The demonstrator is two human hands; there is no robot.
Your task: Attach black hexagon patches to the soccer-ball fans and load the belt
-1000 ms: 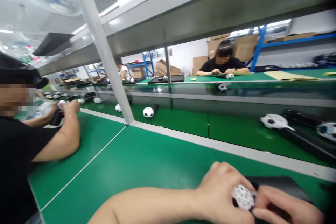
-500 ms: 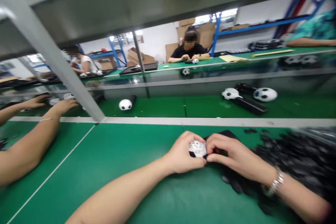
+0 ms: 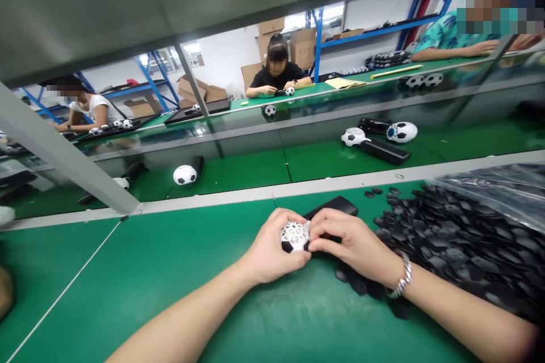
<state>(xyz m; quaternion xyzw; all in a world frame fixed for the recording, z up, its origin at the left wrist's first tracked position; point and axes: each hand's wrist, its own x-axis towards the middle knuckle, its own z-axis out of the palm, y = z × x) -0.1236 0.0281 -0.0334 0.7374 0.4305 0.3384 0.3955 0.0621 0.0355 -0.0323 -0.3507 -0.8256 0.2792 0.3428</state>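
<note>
My left hand (image 3: 272,249) is wrapped round a white soccer-ball-shaped head (image 3: 295,232) with an openwork web on its face and black patches. A black handle (image 3: 338,206) lies behind my hands and seems to belong to it; the join is hidden. At the ball's right side, the thumb and fingers of my right hand (image 3: 347,241) are pinched together against its edge. Whatever sits between those fingertips is hidden. Right of my right hand spreads a heap of small flat black pieces (image 3: 460,249), some reaching under its wrist.
A plastic bag (image 3: 498,190) lies over the heap's back edge. Beyond the pale rail (image 3: 238,197), several ball-headed devices, such as this one (image 3: 185,174), lie on the green line. A slanted metal post (image 3: 72,153) stands left. Co-workers sit at the far bench (image 3: 313,92).
The view has turned, so the scene sits further left. A co-worker's arms at the left have mostly gone from view. My hands keep the same hold on the ball.
</note>
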